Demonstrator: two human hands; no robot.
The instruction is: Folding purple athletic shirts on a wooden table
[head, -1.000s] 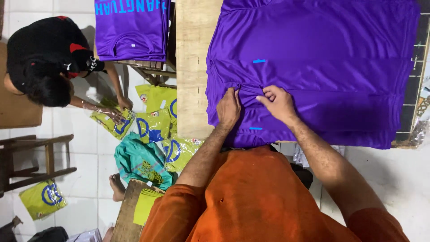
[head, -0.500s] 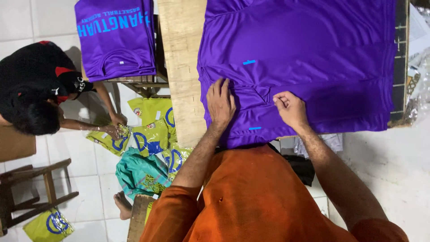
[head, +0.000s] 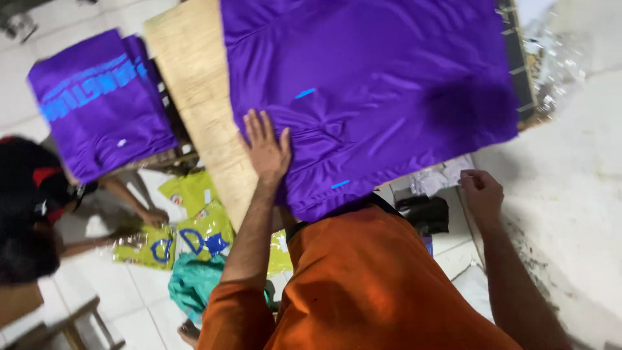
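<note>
A purple jersey [head: 376,84] lies spread flat on a wooden table [head: 194,84]. My left hand [head: 265,149] presses flat on the jersey's near left part, fingers spread. My right hand [head: 481,191] is off the cloth, below the table's right corner, fingers loosely curled near a crumpled clear plastic bag [head: 440,178]; whether it holds anything I cannot tell. My orange shirt [head: 369,279] fills the bottom of the view.
A stack of folded purple jerseys [head: 97,104] rests on a stand at left. A person in black [head: 32,214] crouches on the white tiled floor, handling yellow packets [head: 188,233]. Teal cloth [head: 191,285] lies beneath. Clear plastic [head: 557,65] sits at the table's right end.
My right hand has left the jersey and dropped down past the table's right edge. My left hand stays flat on the cloth. The camera has tilted and moved closer.
</note>
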